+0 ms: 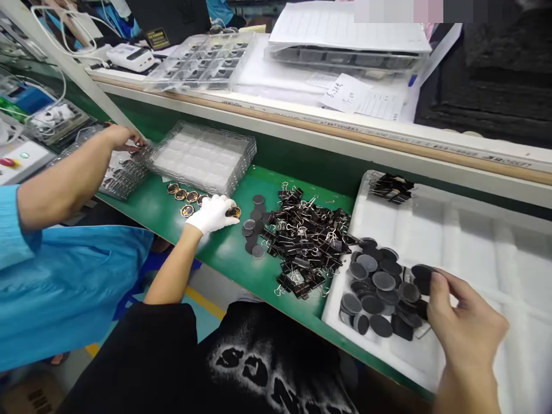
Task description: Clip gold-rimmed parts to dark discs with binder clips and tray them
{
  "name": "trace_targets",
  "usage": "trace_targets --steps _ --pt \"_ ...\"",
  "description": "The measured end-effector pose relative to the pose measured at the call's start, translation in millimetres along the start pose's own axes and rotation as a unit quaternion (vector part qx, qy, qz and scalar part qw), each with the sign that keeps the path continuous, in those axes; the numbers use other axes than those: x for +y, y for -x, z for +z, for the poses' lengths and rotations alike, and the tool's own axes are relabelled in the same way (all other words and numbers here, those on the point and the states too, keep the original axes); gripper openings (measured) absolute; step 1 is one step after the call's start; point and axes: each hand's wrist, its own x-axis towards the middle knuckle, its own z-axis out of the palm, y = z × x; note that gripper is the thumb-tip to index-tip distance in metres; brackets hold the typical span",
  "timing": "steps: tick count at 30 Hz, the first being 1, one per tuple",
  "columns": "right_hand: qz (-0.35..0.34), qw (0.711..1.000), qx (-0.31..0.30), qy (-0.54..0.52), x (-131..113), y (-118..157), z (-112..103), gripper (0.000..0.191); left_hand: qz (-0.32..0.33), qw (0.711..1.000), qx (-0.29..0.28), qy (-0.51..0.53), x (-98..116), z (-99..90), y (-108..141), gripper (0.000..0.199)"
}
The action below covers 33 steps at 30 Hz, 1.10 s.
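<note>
My left hand [211,215], in a white glove, is at the green bench top with its fingers closed on a round black part with a gold rim [234,213]. Several more gold-rimmed round parts [181,195] lie just left of it. Over the white foam tray [513,259] my right hand [463,322] pinches a black disc [421,272] between thumb and fingers. Beneath that hand a heap of black discs [383,282] covers the tray's left side. Between my hands sit a pile of black binder clips [306,236] and some loose black discs [257,214].
Clear plastic trays [202,152] are stacked behind my left hand. At left a co-worker's hand [123,138] reaches into another tray stack [118,175]. A shelf edge [302,123] runs across the back, carrying papers [349,29]. More clips [392,187] lie at the foam tray's back corner.
</note>
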Motion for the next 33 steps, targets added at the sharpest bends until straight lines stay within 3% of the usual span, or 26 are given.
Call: trace_targets --steps 3,7,10,12,13,15,18,21,23,25,28,30,33 --pt "0.008 0.994 0.008 -0.111 -18.9 25.4 -3.8 0.035 0.014 1.0 0.022 -0.011 4.2 -2.0 -0.4 0.052" --pt "0.038 0.944 -0.127 -0.303 -53.4 62.9 6.6 0.035 0.053 0.989 0.126 0.051 17.6 -26.3 9.8 0.044" --pt "0.04 0.866 -0.258 -0.428 -83.4 78.4 21.1 0.031 0.147 0.956 0.212 0.139 49.0 -55.6 19.9 0.043" --pt "0.025 0.828 -0.296 -0.476 -100.6 82.7 28.1 0.024 0.218 0.935 0.23 0.158 81.8 -70.9 26.9 0.044" --pt "0.006 0.823 -0.297 -0.485 -106.9 83.8 30.0 0.02 0.244 0.928 0.235 0.155 99.9 -75.7 30.2 0.043" --pt "-0.071 0.842 -0.258 -0.468 -113.6 84.6 30.4 0.017 0.286 0.913 0.246 0.156 134.4 -79.6 35.3 0.04" --pt "-0.269 0.884 -0.132 -0.358 -110.0 83.6 25.8 0.036 0.334 0.892 0.249 0.175 171.1 -76.1 38.4 0.036" --pt "-0.433 0.867 -0.091 -0.229 -99.4 83.4 21.1 0.058 0.363 0.885 0.242 0.164 185.9 -70.3 38.0 0.031" --pt "-0.465 0.855 -0.122 -0.195 -93.8 86.2 20.0 0.062 0.375 0.882 0.249 0.141 189.0 -66.8 38.4 0.027" --pt "-0.425 0.867 -0.138 -0.219 -90.3 91.2 20.9 0.058 0.382 0.881 0.25 0.128 191.7 -63.7 41.1 0.028" --pt "-0.239 0.901 -0.182 -0.312 -87.3 98.2 24.2 0.048 0.392 0.884 0.234 0.103 200.1 -61.1 50.2 0.032" --pt "-0.108 0.888 -0.283 -0.347 -85.1 99.4 25.4 0.036 0.403 0.886 0.217 0.075 206.0 -61.4 57.0 0.03" --pt "-0.011 0.837 -0.399 -0.375 -78.8 96.5 23.7 0.023 0.427 0.882 0.186 0.075 201.6 -64.5 60.7 0.041"
